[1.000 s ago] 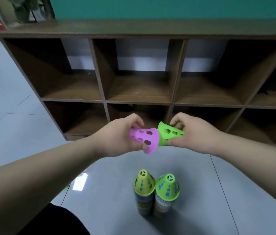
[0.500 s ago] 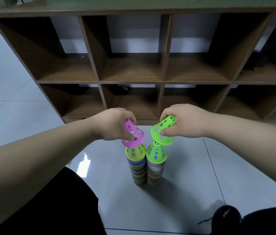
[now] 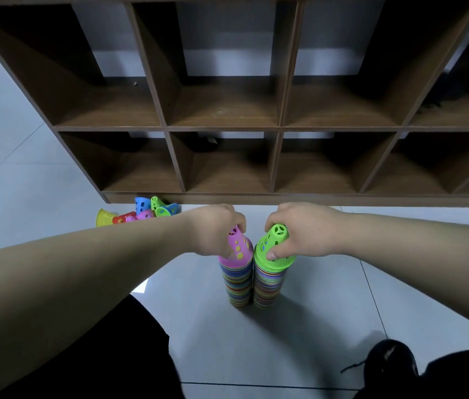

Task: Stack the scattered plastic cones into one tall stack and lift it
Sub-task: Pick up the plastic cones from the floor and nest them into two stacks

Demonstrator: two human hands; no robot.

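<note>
Two tall stacks of multicoloured plastic cones stand side by side on the grey floor, the left stack (image 3: pixel 236 283) and the right stack (image 3: pixel 267 286). A pink cone (image 3: pixel 239 250) sits on top of the left stack, and my left hand (image 3: pixel 216 228) grips its upper part. On the right stack's top sits a green cone (image 3: pixel 273 247), held by my right hand (image 3: pixel 305 231) with the thumb on its rim. Several loose cones (image 3: pixel 141 213) lie scattered on the floor to the left, by the shelf base.
A brown wooden cubby shelf (image 3: pixel 227 129) stands right behind the stacks. My dark-clothed legs fill the bottom left, and a black shoe (image 3: pixel 388 361) is at the bottom right. Grey floor tiles (image 3: pixel 256 341) lie between them.
Both hands have lowered their cones: the pink one onto the left stack, the green one onto the right stack. The view has tilted down, and the loose cones now show at the left.
</note>
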